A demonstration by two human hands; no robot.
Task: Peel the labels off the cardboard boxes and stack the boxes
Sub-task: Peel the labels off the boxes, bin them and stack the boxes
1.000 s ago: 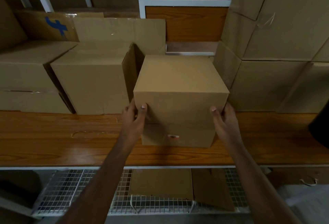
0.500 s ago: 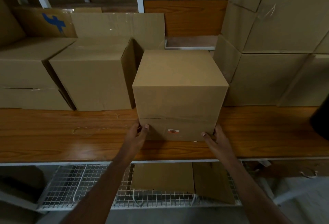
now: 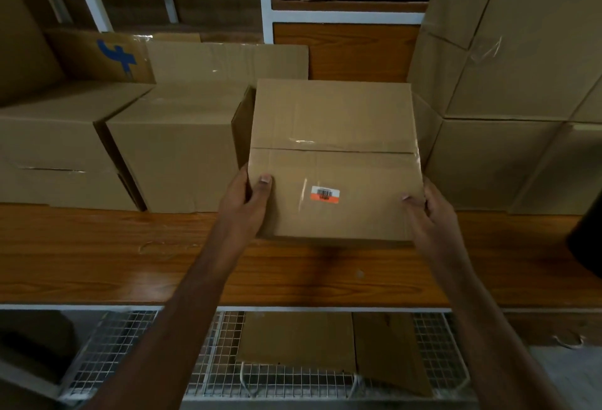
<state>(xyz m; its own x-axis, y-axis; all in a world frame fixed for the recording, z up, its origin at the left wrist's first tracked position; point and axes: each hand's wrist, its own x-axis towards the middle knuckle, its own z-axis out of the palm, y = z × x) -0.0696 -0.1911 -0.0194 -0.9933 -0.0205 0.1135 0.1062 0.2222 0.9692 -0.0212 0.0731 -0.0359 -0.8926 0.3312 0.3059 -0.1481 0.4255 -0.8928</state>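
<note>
A taped cardboard box (image 3: 335, 122) is tilted toward me on the wooden table (image 3: 97, 263), its seamed face turned up. A small white and orange barcode label (image 3: 324, 194) sits on that face under clear tape. My left hand (image 3: 246, 204) grips the box's left edge, thumb on the face. My right hand (image 3: 430, 214) grips the right edge near the lower corner, thumb on the face too.
More cardboard boxes (image 3: 176, 149) stand to the left, and a tall stack (image 3: 508, 83) rises at the right. A flattened sheet with a blue mark (image 3: 101, 54) leans behind. A wire shelf (image 3: 114, 360) below holds flat cardboard (image 3: 299, 341). A dark object (image 3: 586, 237) is at the right edge.
The box has been tipped toward me, bringing its labelled, seamed face up. Both hands slid from the upper sides down to the lower edges and then rose with the turning box.
</note>
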